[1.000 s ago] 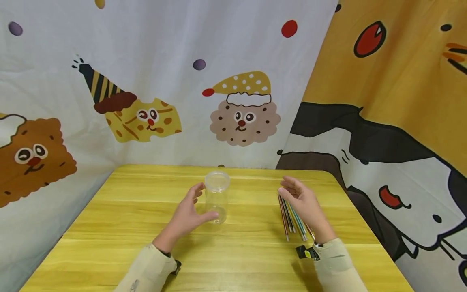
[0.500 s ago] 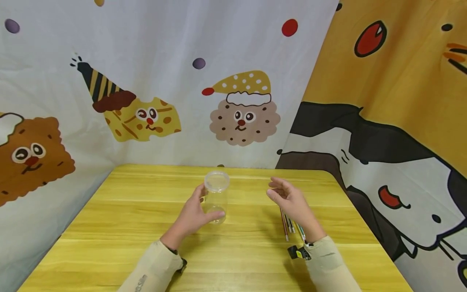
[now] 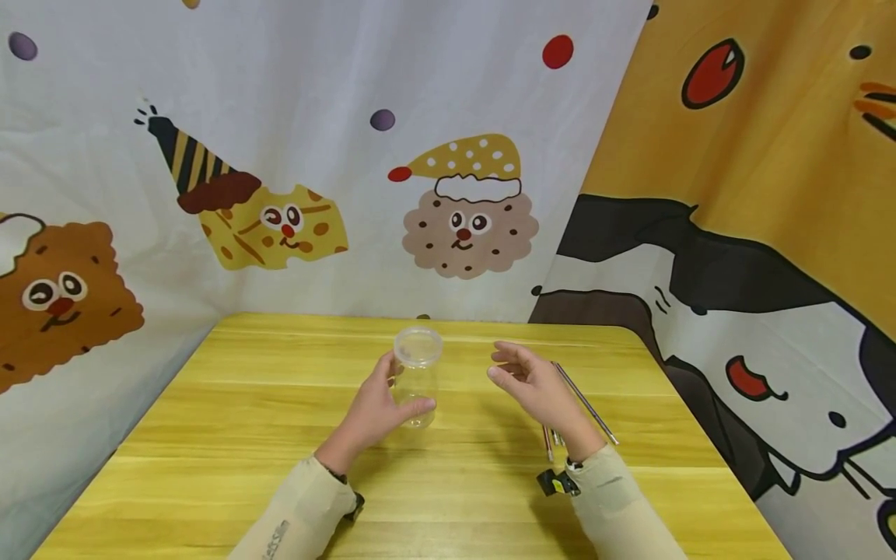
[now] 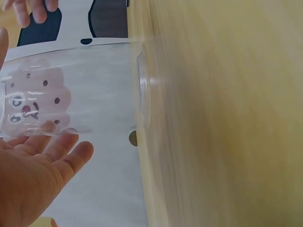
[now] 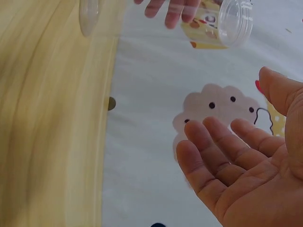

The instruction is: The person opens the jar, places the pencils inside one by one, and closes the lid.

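Observation:
A clear plastic jar (image 3: 418, 373) stands upright on the table, its pale rim uppermost; I cannot tell whether a lid covers it. My left hand (image 3: 374, 412) is around its left side, with the thumb across the front and the fingers behind. In the left wrist view the fingers (image 4: 71, 158) are spread and fairly straight along the jar's wall. My right hand (image 3: 535, 389) hovers to the right of the jar, apart from it, palm facing it and fingers loosely bent, holding nothing. Several pencils (image 3: 586, 404) lie under the right forearm, partly hidden by it.
The yellow wood-grain table (image 3: 231, 412) reaches back to a cartoon-printed curtain (image 3: 308, 93), which also hangs along the right side. A dark strap with a small device (image 3: 556, 482) sits on the right wrist.
My right hand has moved left, away from above the pencils and nearer the jar. The left hand has moved slightly right, farther around the jar. The jar stays in place.

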Available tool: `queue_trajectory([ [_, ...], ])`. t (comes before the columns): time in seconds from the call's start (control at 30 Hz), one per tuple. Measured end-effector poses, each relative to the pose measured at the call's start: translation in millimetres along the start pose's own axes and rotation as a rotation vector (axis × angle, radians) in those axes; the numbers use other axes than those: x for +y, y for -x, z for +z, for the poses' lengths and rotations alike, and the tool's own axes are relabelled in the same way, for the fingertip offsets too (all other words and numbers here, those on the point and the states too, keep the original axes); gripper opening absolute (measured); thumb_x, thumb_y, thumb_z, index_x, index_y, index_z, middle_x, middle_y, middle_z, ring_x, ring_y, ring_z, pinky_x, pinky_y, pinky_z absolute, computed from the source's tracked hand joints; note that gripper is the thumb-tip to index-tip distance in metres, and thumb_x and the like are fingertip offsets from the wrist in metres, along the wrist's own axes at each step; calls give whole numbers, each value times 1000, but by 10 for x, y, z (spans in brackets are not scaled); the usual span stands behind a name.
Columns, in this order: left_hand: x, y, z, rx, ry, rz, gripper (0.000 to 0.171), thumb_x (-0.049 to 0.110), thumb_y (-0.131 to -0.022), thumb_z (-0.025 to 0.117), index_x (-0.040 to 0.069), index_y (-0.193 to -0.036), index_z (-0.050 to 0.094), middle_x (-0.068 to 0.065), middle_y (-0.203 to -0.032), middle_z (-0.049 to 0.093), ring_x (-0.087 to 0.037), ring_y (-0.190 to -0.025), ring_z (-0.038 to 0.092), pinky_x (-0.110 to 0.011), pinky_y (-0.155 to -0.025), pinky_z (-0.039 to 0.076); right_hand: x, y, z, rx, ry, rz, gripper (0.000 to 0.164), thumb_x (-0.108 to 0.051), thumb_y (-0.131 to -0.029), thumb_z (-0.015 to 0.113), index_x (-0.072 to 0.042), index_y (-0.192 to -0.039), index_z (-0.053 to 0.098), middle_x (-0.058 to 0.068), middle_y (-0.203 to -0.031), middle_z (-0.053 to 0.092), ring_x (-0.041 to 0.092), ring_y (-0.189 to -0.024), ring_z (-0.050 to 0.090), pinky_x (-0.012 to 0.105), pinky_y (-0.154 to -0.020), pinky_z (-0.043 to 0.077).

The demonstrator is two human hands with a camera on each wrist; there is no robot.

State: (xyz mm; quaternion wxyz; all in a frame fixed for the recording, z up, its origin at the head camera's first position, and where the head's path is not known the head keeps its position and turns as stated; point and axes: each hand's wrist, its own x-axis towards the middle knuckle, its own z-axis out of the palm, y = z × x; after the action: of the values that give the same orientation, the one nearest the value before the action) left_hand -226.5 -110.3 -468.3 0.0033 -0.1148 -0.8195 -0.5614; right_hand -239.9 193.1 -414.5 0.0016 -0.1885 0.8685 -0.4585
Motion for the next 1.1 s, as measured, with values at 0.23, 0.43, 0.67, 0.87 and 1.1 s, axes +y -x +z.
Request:
queue_trajectory([
  [0.23, -9, -48, 54, 26, 6, -15, 110, 46, -83, 93, 16, -167, 29, -12, -167, 44, -41, -154, 43, -66, -121, 41, -142, -135, 93, 43, 12, -82, 62, -45, -104, 70, -19, -158, 52, 7, -150, 64, 32, -133, 65, 52, -105, 57],
  [0.43, -11, -105, 89, 36, -25, -24, 98, 41, -87, 91, 11, -162, 37, -18, -161, 50, -43, -148, 49, -69, -117, 43, -289, -240, 180, 55, 18, -179, 64, -37, -104, 73, -17, -160, 49, 8, -160, 56, 33, -138, 61, 54, -108, 56],
  [0.67, -5, -100, 60, 52, -89, -12, 88, 41, -86, 92, 16, -157, 46, -10, -153, 58, -40, -140, 56, -64, -108, 53, -368, -246, 210, 8, -13, -173, 63, -32, -103, 74, -14, -159, 50, 12, -158, 57, 36, -134, 63, 58, -108, 55],
  [0.87, 9, -85, 40, 47, -185, 49, 89, 40, -84, 94, 17, -158, 50, -9, -141, 61, -34, -130, 60, -54, -101, 58, -343, -239, 228, -6, -27, -168, 60, -32, -104, 74, -13, -157, 52, 14, -153, 61, 38, -130, 66, 61, -106, 55],
  [1.1, 32, -64, 74, 10, -232, 94, 91, 38, -84, 94, 13, -159, 49, -12, -144, 59, -37, -132, 58, -55, -105, 56, -290, -224, 245, -33, 18, -141, 52, -37, -103, 74, -15, -149, 62, 10, -141, 70, 28, -114, 73, 37, -89, 63],
])
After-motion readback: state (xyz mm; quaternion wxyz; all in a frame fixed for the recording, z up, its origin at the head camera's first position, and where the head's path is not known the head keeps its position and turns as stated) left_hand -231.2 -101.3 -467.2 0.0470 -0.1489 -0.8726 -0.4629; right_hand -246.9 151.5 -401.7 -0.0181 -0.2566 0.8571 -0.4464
